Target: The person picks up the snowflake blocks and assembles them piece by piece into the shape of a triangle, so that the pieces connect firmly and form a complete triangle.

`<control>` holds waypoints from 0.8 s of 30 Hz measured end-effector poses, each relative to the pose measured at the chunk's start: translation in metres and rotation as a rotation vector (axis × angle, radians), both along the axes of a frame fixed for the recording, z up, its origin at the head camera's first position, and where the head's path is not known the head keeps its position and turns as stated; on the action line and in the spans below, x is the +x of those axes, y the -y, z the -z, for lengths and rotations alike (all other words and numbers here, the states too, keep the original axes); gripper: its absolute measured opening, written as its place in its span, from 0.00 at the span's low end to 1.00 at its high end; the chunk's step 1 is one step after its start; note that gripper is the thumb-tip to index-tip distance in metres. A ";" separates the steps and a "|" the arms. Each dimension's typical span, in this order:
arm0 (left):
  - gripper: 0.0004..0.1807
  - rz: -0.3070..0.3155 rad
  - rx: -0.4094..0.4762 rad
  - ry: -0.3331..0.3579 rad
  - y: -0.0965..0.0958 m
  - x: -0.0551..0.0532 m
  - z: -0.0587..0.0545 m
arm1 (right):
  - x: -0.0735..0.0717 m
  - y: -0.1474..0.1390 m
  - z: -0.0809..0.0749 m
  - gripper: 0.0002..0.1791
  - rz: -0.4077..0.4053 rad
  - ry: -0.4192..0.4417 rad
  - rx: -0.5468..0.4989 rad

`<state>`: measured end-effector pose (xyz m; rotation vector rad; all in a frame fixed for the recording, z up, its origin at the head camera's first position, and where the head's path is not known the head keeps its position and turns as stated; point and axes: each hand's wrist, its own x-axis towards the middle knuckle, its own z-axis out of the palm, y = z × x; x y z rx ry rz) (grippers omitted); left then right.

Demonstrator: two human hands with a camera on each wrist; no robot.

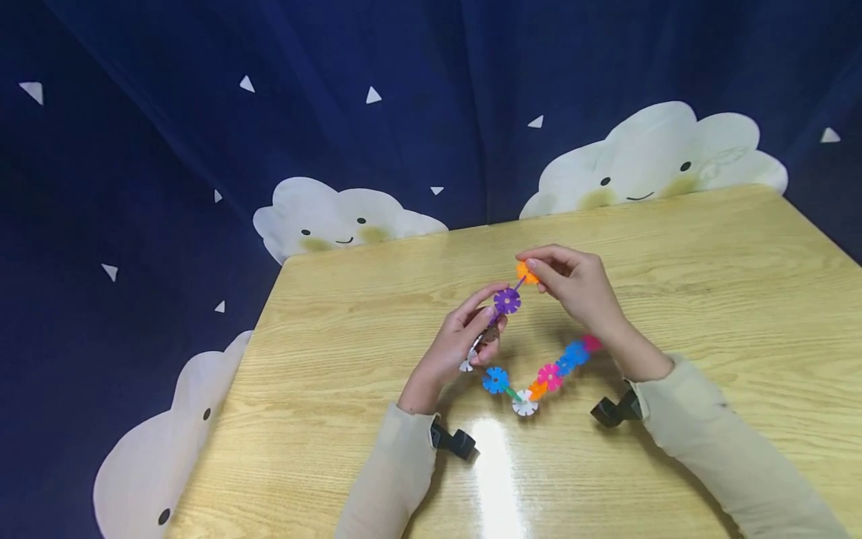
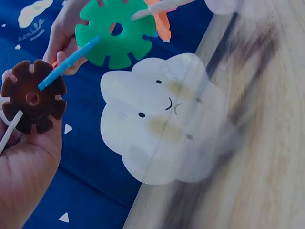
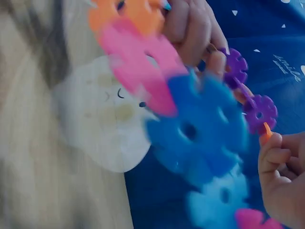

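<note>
My left hand holds a chain of slotted, flower-shaped plastic discs, its fingers around the part beside a purple disc. A brown disc shows against that hand in the left wrist view, near a green disc. At the chain's upper end, my right hand pinches an orange disc between thumb and fingers, right at the purple pieces. The rest of the chain hangs below in a curve: a blue disc, a white disc, a pink disc and more blue ones.
Beneath the hands lies a light wooden table with a glare patch near its front. A dark blue curtain with clouds and white triangles rises behind and at the left. Black wrist mounts jut out below both sleeves.
</note>
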<state>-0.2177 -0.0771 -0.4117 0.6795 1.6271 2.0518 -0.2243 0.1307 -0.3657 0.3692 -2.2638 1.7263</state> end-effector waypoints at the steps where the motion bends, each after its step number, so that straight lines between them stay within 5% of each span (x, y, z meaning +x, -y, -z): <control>1: 0.25 -0.009 0.000 -0.001 0.000 0.000 0.000 | 0.001 0.001 0.001 0.12 0.011 -0.020 0.000; 9: 0.24 -0.048 -0.004 0.009 -0.003 0.002 0.000 | 0.001 0.007 0.007 0.09 0.066 -0.144 0.019; 17: 0.24 -0.082 0.042 -0.037 0.001 0.000 0.000 | -0.006 -0.001 0.000 0.18 0.041 -0.029 0.029; 24: 0.27 -0.140 0.220 -0.109 0.009 -0.004 -0.003 | -0.012 -0.021 -0.002 0.21 0.192 0.023 0.011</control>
